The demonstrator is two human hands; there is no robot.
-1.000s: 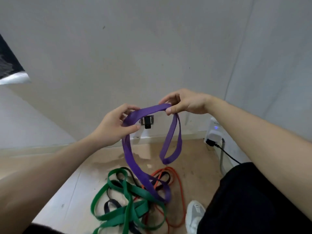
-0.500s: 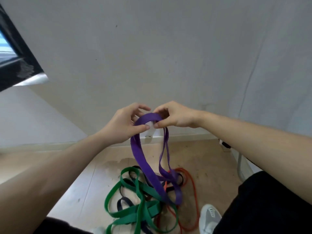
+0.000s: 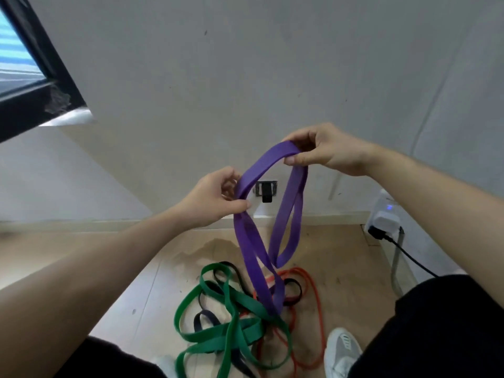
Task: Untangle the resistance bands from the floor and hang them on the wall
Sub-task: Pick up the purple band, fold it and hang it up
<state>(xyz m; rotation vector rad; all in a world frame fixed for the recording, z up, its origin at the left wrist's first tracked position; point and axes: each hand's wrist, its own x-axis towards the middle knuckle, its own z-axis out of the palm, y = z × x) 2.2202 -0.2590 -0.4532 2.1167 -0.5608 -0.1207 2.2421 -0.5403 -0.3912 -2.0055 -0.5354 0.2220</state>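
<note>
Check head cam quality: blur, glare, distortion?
Head view: wide-angle bend curves the wall corner and forearms; window top left blown out bright; soft even light, faint shadows; purple band, left hand and right hand fairly sharp; bottom edge near the shoe softer.

Both forearms are bare from the near edge of the picture out to the wrists, with no sleeve, watch or ring to be seen on the left hand (image 3: 210, 199) or the right hand (image 3: 331, 151). The legs are clad in plain black trousers (image 3: 441, 328), one dark mass at the near right and another at the near left. A pale grey and white trainer (image 3: 341, 350) with darker stripes across its toe shows at the near right.
</note>
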